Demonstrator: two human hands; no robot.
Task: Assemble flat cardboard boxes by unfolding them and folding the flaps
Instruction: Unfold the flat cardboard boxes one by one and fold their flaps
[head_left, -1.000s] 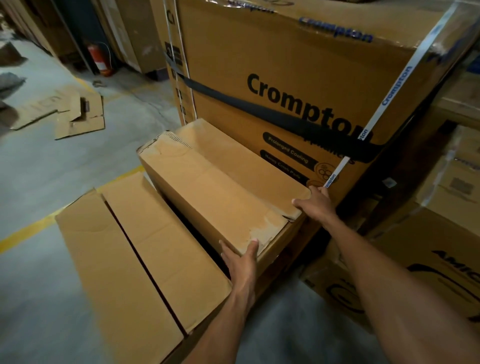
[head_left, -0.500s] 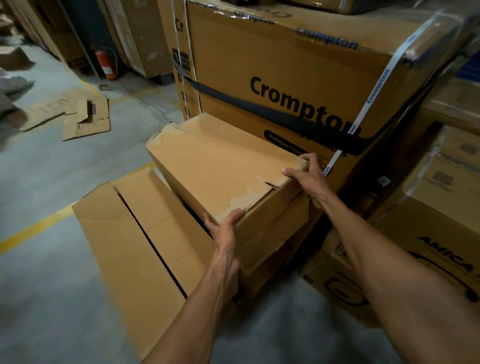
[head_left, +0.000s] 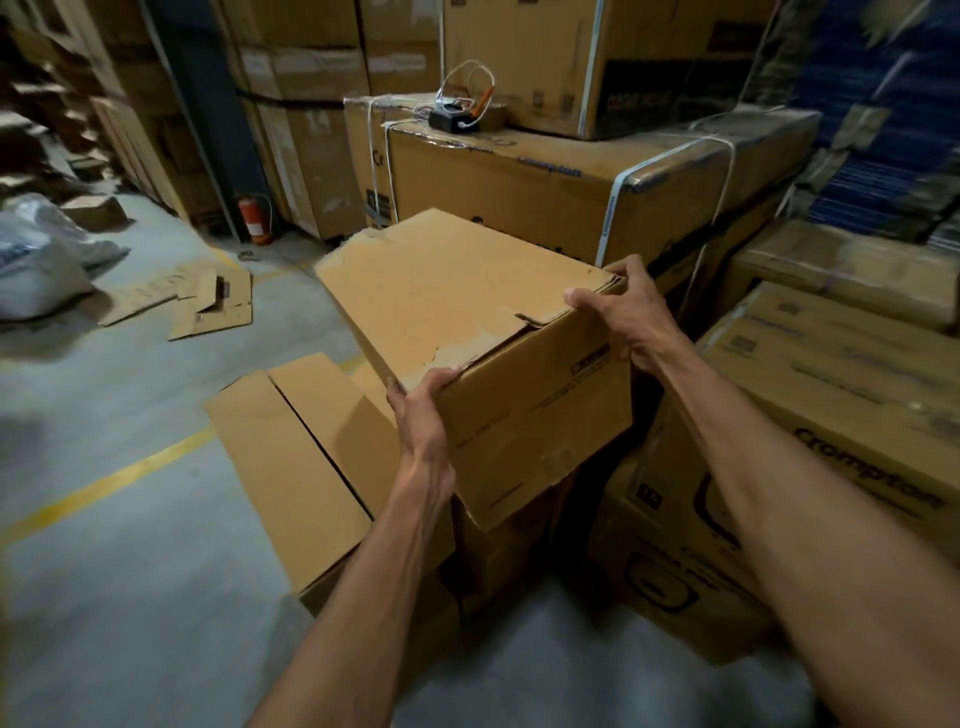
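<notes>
The person held a plain cardboard box (head_left: 457, 306) with both hands, lifted above a lower box (head_left: 291, 467) that stood on the concrete floor (head_left: 130, 597). The held box was tilted, with its wide top face turned toward the camera and its near end hanging lower. The outer paper layer on the top face was torn near the front edge, and a small flap corner stood up there.

The left hand (head_left: 423, 415) gripped the near left corner of the box — the fingers were hooked over the top edge and the palm pressed on the side. The right hand (head_left: 631, 312) was closed around the far right corner, with the thumb on the top face and the other fingers wrapped over the edge behind. Both forearms reached forward from the bottom of the view.

The lower box had its two top flaps closed, with a dark gap between them. Behind the held box stood a large strapped carton (head_left: 571, 182) with white bands around it; a small black device with wires (head_left: 452, 117) lay on its top. At the right, a printed carton (head_left: 831, 415) stood just beside the person's right arm. Further left, flat cardboard scraps (head_left: 208, 306) lay on the floor, a yellow line (head_left: 104, 486) crossed it, and a red fire extinguisher (head_left: 252, 218) stood near a dark column. A white sack (head_left: 36, 260) was at the left edge.
</notes>
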